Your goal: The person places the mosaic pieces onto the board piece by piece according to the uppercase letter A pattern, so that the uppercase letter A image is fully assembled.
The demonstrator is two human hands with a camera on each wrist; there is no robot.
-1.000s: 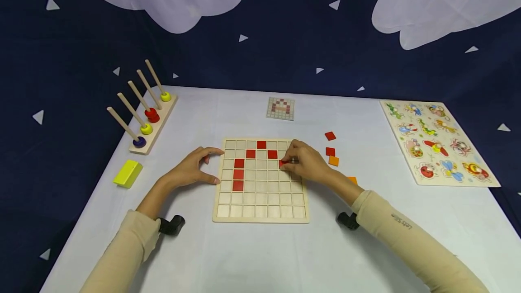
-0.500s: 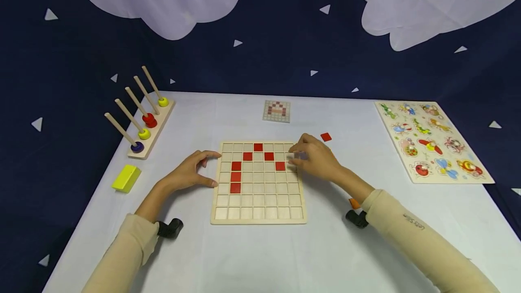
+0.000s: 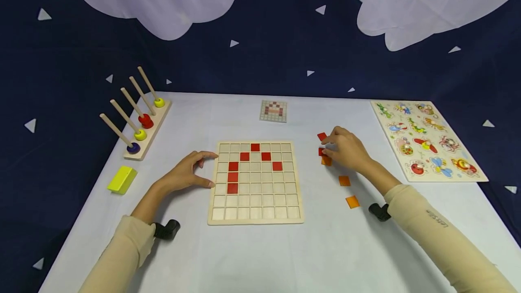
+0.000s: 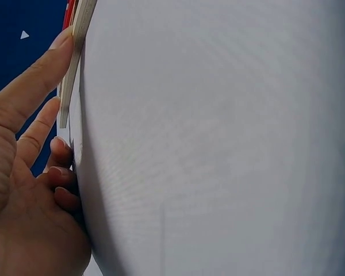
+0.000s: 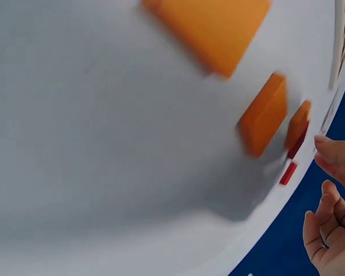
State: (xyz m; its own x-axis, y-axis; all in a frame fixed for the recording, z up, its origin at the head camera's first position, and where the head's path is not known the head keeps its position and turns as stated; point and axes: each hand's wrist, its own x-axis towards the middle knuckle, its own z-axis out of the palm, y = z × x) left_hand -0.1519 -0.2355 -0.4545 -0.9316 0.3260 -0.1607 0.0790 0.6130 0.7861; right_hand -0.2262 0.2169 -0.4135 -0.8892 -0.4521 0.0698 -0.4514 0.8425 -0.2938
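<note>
A second ago the right hand point(image 3: 347, 148) was at the board point(image 3: 255, 200) with its fingers on a red square point(image 3: 277, 166). Now that square sits in its own little box near the right side of the board, and the hand has gone away to the right. It is over by two loose red squares point(image 3: 322, 136), just off the board. Its thumb and pointer are bent with a gap between them, and I see nothing held in them. I can't tell if they touch the loose reds. The left hand point(image 3: 184, 173) has stayed where it was, with thumb and pointer spread wide, their tips touching the board's left edge, not gripping it. Three orange squares point(image 3: 344, 181) lie to the right of the board too. The small card point(image 3: 273, 111) behind the board has a pattern, and the reds on the board look a bit like it. I think this means one more red is done. The left side has three reds in a line, but the right side has just the top one, so it looks like two more are needed there.
</note>
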